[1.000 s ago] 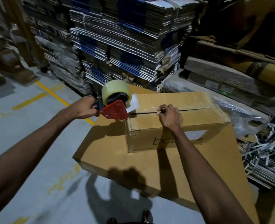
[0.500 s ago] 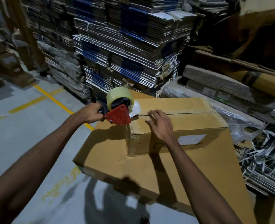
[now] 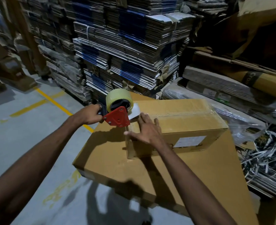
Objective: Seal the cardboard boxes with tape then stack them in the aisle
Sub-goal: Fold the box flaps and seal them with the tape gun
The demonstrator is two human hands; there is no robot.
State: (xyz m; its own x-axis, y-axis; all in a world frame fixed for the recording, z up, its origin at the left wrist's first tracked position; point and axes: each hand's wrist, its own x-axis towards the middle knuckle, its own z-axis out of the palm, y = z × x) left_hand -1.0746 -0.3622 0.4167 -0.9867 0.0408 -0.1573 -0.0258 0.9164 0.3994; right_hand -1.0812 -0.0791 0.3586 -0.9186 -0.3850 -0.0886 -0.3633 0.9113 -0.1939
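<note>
**Tape run is reaching the near end of the box**

The right hand (image 3: 147,129) is sliding toward the near corner of the small cardboard box (image 3: 179,125); a moment before it was pressing further along the top seam. Now its fingers are lying spread and flat over the corner, pressing the tape down, and they are gripping nothing. The left hand (image 3: 89,114) is curling tight around the handle of the red tape dispenser (image 3: 117,118), which is sitting just beside the box end with a short flap of tape sticking out. I am judging that the top seam is almost sealed and the cut is coming next.

The box is resting on a larger flat carton (image 3: 150,168). Stacks of flattened cardboard (image 3: 126,46) are standing close behind, and loose strapping (image 3: 264,156) is lying at the right, which may be catching feet when carrying. The aisle floor (image 3: 20,127) at the left is where stacking is still waiting.
</note>
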